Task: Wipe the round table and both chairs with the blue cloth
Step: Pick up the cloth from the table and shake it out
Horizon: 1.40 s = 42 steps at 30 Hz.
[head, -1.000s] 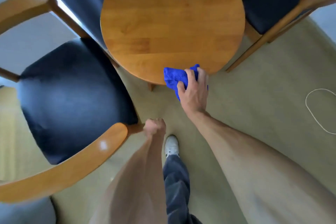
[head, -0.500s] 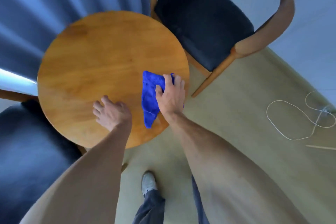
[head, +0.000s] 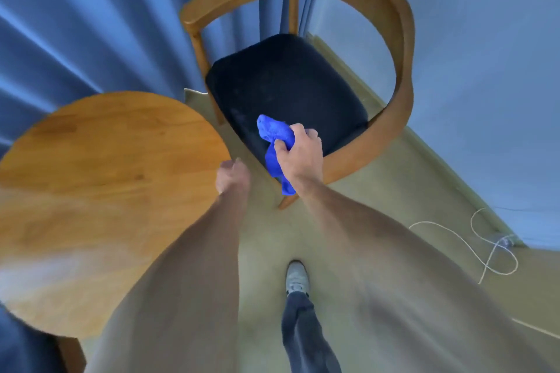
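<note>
Tabletop [head: 100,166] at left. L hand [head: 232,174] beside its edge, fingers loosely curled, empty. R hand [head: 298,154] grips blue cloth [head: 276,142] over chair [head: 288,85] seat front. Step: wiping chair; next needs sweeps across seat, then backrest.

Round wooden table [head: 100,179]: bare top, warm orange-brown finish, grain bands visible; near edge blurred. Nothing lies on it.

Floor [head: 363,197]: pale olive-beige. Standing on it: the table; a wooden chair [head: 403,70] with curved back rail and black seat cushion [head: 288,85], just right of the table. A thin white cable [head: 454,239] lies looped on the floor at right, near the wall. One light-coloured shoe [head: 297,277] is planted on the floor at lower centre.
</note>
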### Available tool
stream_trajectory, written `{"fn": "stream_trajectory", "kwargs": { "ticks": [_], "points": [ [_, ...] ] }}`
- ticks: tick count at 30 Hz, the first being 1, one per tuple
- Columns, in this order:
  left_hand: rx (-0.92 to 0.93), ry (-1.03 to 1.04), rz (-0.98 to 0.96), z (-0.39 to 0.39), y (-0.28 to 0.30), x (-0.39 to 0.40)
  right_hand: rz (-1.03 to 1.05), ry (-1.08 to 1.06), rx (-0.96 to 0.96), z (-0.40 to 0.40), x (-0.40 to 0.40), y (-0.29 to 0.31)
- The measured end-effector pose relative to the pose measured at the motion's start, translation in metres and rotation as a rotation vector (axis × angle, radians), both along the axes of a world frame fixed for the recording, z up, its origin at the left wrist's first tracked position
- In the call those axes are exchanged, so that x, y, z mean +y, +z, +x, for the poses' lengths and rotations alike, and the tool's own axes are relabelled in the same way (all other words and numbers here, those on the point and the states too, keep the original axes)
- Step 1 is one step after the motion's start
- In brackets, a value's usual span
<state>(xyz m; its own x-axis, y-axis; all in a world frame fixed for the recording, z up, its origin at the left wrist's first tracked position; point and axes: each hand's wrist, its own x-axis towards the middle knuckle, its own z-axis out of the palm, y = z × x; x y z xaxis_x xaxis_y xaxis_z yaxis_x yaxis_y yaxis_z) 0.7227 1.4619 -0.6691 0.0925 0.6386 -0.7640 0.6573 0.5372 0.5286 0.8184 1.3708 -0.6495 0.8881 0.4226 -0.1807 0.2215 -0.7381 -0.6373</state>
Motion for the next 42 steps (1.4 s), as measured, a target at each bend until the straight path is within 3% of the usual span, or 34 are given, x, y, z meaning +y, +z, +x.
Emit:
{"fn": "stream_trajectory", "kwargs": {
  "ticks": [2, 4, 8, 13, 17, 23, 27, 33, 38, 42],
  "points": [
    [-0.105, 0.088, -0.279, 0.019, 0.017, -0.004, 0.1, -0.104, 0.226, 0.012, 0.001, 0.009],
    [-0.178, 0.081, -0.367, 0.026, 0.036, -0.003, 0.163, -0.203, 0.464, 0.016, 0.007, 0.02],
    [-0.198, 0.169, -0.389, 0.006, 0.075, 0.014, 0.122, -0.152, 0.766, -0.012, 0.031, 0.041],
    [-0.101, 0.201, -0.319, -0.051, 0.111, 0.038, 0.083, -0.246, 0.92, -0.065, 0.063, 0.082],
    [-0.017, 0.221, -0.204, -0.092, 0.142, 0.065, 0.058, -0.202, 0.863, -0.1, 0.09, 0.121],
    [-0.055, 0.238, -0.175, -0.153, 0.182, 0.107, -0.165, -0.025, 0.885, -0.136, 0.141, 0.184],
    [-0.022, 0.168, -0.185, -0.193, 0.205, 0.131, -0.223, 0.039, 0.797, -0.17, 0.164, 0.198],
    [0.182, 0.026, 0.048, -0.249, 0.229, 0.153, -0.188, 0.182, 0.555, -0.22, 0.191, 0.214],
    [0.146, 0.053, 0.123, -0.28, 0.224, 0.16, -0.28, 0.315, 0.568, -0.24, 0.207, 0.233],
    [0.152, 0.049, 0.043, -0.292, 0.218, 0.152, -0.514, 0.536, 0.257, -0.253, 0.207, 0.229]
  ]
}}
